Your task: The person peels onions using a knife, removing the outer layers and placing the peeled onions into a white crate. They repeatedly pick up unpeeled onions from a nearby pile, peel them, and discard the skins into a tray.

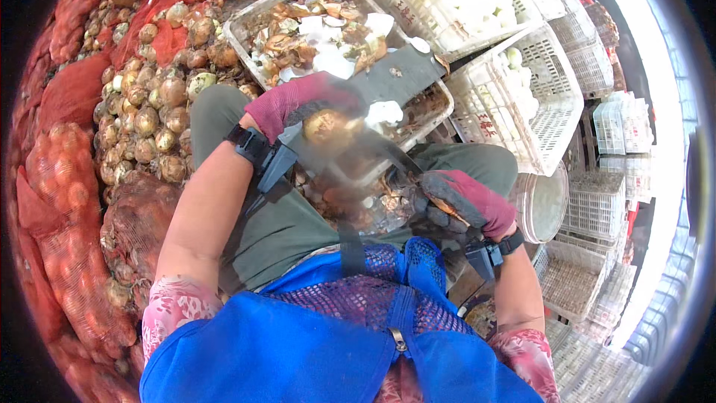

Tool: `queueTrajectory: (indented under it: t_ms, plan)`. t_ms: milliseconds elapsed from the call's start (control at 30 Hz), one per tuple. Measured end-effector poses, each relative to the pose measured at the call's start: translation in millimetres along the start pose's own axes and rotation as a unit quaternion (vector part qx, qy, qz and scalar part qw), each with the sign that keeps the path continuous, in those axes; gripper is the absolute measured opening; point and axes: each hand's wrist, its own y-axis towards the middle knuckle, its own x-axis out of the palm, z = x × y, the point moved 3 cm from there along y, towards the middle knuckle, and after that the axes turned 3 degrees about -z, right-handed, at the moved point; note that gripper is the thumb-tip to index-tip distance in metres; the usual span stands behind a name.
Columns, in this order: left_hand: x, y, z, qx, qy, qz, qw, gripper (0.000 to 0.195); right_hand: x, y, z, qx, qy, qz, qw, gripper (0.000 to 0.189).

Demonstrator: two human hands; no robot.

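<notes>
My left hand (313, 98), in a maroon and grey work glove, is closed around a yellow-brown onion (323, 126). Part of that onion is lost in a blurred patch of the view. My right hand (467, 201), gloved alike, grips a knife by its wooden handle (449, 208). The dark knife blade (398, 158) points up and left towards the onion, its tip blurred. Just right of the onion lies a white peeled piece (385, 114). Beyond my left hand, a dark grey board (400, 74) lies across a tub (444, 102) of onion skins and white pieces.
A heap of unpeeled onions (148, 117) and red mesh sacks (61, 179) fill the left. White plastic crates (492, 115) with peeled onions stand at the upper right. A round bucket (545, 207) and stacked crates (596, 201) are farther right. Skins (358, 207) lie between my knees.
</notes>
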Motion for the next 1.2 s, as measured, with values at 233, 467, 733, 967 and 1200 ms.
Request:
queueTrajectory:
  t_ms: [233, 467, 733, 967, 1200]
  plan:
    - [-9.2, 25.0, -48.8, 0.025, -0.512, 0.238, 0.825, 0.042, 72.4, 93.3, -35.1, 0.079, 0.545, 0.101, 0.828, 0.049]
    - [-29.8, 10.2, -44.2, 0.106, -0.37, 0.179, 0.906, 0.048, 56.1, 81.6, -39.3, -0.029, 0.293, 0.164, 0.942, 0.052]
    - [-13.7, 19.3, -19.0, 0.169, -0.32, 0.296, 0.884, 0.047, 73.7, 103.3, -50.8, 0.081, 0.491, 0.148, 0.854, 0.048]
    - [-19.3, 17.2, -38.0, 0.179, -0.347, 0.351, 0.851, 0.059, 94.9, 141.8, -49.0, -0.035, 0.66, 0.071, 0.747, 0.04]
    - [-12.8, 17.5, -32.7, 0.046, -0.547, 0.06, 0.834, 0.053, 23.2, 70.1, -39.6, 0.126, 0.381, 0.081, 0.913, 0.048]
